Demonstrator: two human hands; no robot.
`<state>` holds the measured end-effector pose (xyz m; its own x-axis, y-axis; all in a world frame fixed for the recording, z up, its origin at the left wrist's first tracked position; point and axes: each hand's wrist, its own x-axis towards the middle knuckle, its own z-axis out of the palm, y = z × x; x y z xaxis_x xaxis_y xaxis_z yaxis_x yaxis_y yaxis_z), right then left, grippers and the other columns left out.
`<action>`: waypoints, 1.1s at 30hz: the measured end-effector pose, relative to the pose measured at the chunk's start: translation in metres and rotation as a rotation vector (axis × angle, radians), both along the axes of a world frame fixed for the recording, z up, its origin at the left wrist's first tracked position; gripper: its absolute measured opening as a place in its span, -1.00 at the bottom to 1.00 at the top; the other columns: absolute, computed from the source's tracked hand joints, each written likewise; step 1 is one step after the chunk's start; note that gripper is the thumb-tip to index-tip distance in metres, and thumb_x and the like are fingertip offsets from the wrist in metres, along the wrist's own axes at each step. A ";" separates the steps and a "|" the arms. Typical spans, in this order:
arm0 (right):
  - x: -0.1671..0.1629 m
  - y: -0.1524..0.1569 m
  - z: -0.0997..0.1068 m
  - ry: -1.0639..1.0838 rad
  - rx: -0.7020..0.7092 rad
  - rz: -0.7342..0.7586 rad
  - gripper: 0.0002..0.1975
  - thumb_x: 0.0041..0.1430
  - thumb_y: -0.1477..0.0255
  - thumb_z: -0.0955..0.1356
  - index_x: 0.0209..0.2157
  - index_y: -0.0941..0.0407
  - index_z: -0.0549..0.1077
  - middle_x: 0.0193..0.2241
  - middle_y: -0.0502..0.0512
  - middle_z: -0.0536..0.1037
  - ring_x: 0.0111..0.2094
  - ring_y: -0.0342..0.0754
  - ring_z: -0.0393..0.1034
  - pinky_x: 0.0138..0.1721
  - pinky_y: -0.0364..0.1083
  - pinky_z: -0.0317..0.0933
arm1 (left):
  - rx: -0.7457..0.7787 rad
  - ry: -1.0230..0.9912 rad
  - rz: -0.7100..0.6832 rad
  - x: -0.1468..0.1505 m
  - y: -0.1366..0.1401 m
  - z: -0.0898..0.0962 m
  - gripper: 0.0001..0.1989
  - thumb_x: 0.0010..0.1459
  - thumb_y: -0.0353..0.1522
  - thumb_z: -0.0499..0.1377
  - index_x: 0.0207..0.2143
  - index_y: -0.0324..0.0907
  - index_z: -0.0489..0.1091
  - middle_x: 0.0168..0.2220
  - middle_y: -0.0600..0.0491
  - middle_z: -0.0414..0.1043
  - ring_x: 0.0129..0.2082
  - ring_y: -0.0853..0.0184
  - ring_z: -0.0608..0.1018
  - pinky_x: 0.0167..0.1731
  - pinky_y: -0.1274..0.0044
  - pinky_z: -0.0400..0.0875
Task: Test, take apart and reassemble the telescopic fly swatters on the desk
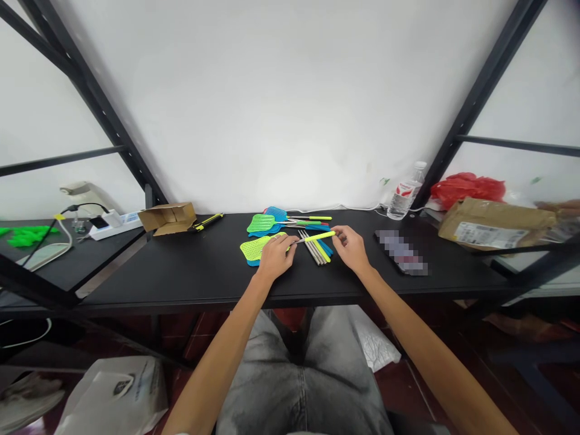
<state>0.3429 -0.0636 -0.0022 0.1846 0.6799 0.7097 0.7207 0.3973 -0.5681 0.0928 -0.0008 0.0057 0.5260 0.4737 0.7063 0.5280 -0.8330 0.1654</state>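
A yellow fly swatter (321,237) lies across the space between my hands, its mesh head to the left and its handle to the right. My left hand (277,257) is closed on the metal shaft near the head and hides part of the mesh. At the handle's far end, the fingers of my right hand (351,248) pinch the tip. Under the yellow head peeks a blue mesh head (252,263). Below the handle lie several metal rods (315,252), with yellow and blue handle parts among them. Farther back, green and blue fly swatters (261,223) are piled together.
On the black table (172,278) are an open cardboard box (174,219), a yellow-black box cutter (208,222), a water bottle (405,193) and a phone (401,252). A taped parcel (493,223) and a red plastic bag (469,187) sit right. Black frame posts flank both sides.
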 end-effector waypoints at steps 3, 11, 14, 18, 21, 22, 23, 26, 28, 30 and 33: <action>-0.001 -0.002 0.002 -0.040 -0.002 0.021 -0.79 0.26 0.38 0.28 -0.14 0.08 0.51 -0.29 0.08 0.52 -0.41 -0.07 0.39 -0.37 -0.09 0.30 | 0.002 0.001 -0.002 0.000 -0.001 0.000 -0.77 0.36 -0.34 0.03 -0.07 -0.10 0.45 -0.19 0.00 0.54 -0.17 0.24 0.54 -0.18 0.41 0.38; -0.002 -0.005 0.004 -0.120 -0.038 0.082 -0.76 0.31 0.32 0.28 -0.16 0.09 0.55 -0.34 0.09 0.51 -0.43 -0.07 0.37 -0.37 -0.08 0.26 | -0.006 0.002 -0.018 0.001 0.000 -0.001 -0.78 0.35 -0.35 0.04 -0.07 -0.10 0.45 -0.19 0.00 0.54 -0.17 0.25 0.54 -0.16 0.41 0.39; -0.002 -0.004 0.003 -0.150 -0.048 0.081 -0.75 0.33 0.29 0.28 -0.20 0.08 0.56 -0.38 0.08 0.50 -0.43 -0.06 0.37 -0.37 -0.08 0.23 | -0.008 0.002 -0.021 0.001 0.000 -0.001 -0.78 0.34 -0.35 0.05 -0.05 -0.11 0.44 -0.18 0.00 0.55 -0.15 0.24 0.54 -0.14 0.41 0.40; -0.001 -0.004 0.002 -0.175 -0.067 0.081 -0.73 0.34 0.26 0.28 -0.28 0.08 0.56 -0.43 0.06 0.50 -0.44 -0.06 0.36 -0.38 -0.08 0.19 | -0.016 0.015 -0.035 0.001 -0.001 0.000 -0.78 0.33 -0.36 0.06 -0.04 -0.12 0.43 -0.18 0.00 0.54 -0.15 0.23 0.54 -0.14 0.41 0.40; -0.002 -0.004 0.002 -0.154 -0.079 0.084 -0.74 0.33 0.26 0.28 -0.23 0.08 0.56 -0.41 0.05 0.53 -0.44 -0.07 0.37 -0.37 -0.08 0.20 | -0.024 0.004 -0.043 0.001 0.000 0.000 -0.77 0.32 -0.38 0.07 -0.03 -0.13 0.43 -0.18 -0.01 0.53 -0.13 0.22 0.53 -0.11 0.40 0.41; -0.002 -0.004 0.002 -0.137 -0.084 0.088 -0.75 0.32 0.26 0.28 -0.18 0.08 0.55 -0.39 0.05 0.54 -0.45 -0.07 0.37 -0.38 -0.09 0.21 | -0.025 0.000 -0.047 0.001 0.000 -0.001 -0.76 0.31 -0.39 0.07 -0.02 -0.13 0.42 -0.17 -0.01 0.52 -0.12 0.22 0.52 -0.10 0.39 0.41; -0.002 -0.003 0.001 -0.117 -0.091 0.093 -0.75 0.31 0.27 0.29 -0.13 0.08 0.53 -0.37 0.05 0.55 -0.46 -0.08 0.37 -0.38 -0.09 0.22 | -0.026 -0.001 -0.051 0.001 0.001 -0.001 -0.75 0.30 -0.42 0.07 -0.01 -0.13 0.42 -0.17 -0.01 0.52 -0.11 0.22 0.52 -0.08 0.39 0.41; -0.002 -0.003 0.000 -0.074 -0.103 0.105 -0.73 0.27 0.30 0.31 -0.05 0.08 0.47 -0.36 0.04 0.54 -0.51 -0.11 0.34 -0.41 -0.11 0.24 | -0.034 0.003 -0.062 0.001 0.003 -0.003 -0.68 0.25 -0.48 0.06 0.02 -0.13 0.41 -0.18 -0.01 0.51 -0.10 0.22 0.51 -0.04 0.37 0.40; -0.002 -0.002 -0.001 -0.068 -0.101 0.108 -0.75 0.24 0.32 0.31 -0.07 0.07 0.46 -0.37 0.03 0.53 -0.51 -0.12 0.33 -0.42 -0.12 0.24 | -0.043 -0.002 -0.069 0.001 0.004 -0.004 -0.66 0.23 -0.51 0.06 0.03 -0.13 0.41 -0.18 -0.01 0.51 -0.11 0.22 0.51 -0.03 0.37 0.41; -0.002 -0.002 -0.002 -0.062 -0.101 0.113 -0.78 0.22 0.33 0.32 -0.11 0.07 0.45 -0.36 0.03 0.53 -0.51 -0.12 0.34 -0.43 -0.12 0.24 | -0.052 -0.011 -0.072 0.001 0.004 -0.004 -0.66 0.23 -0.51 0.06 0.02 -0.13 0.41 -0.18 -0.01 0.50 -0.12 0.23 0.51 -0.04 0.37 0.41; -0.002 -0.002 -0.002 -0.048 -0.107 0.117 -0.79 0.20 0.35 0.32 -0.12 0.07 0.43 -0.37 0.03 0.54 -0.52 -0.12 0.34 -0.44 -0.13 0.24 | -0.064 -0.025 -0.074 0.002 0.004 -0.004 -0.67 0.23 -0.50 0.06 0.01 -0.13 0.41 -0.16 -0.02 0.51 -0.12 0.23 0.51 -0.06 0.37 0.42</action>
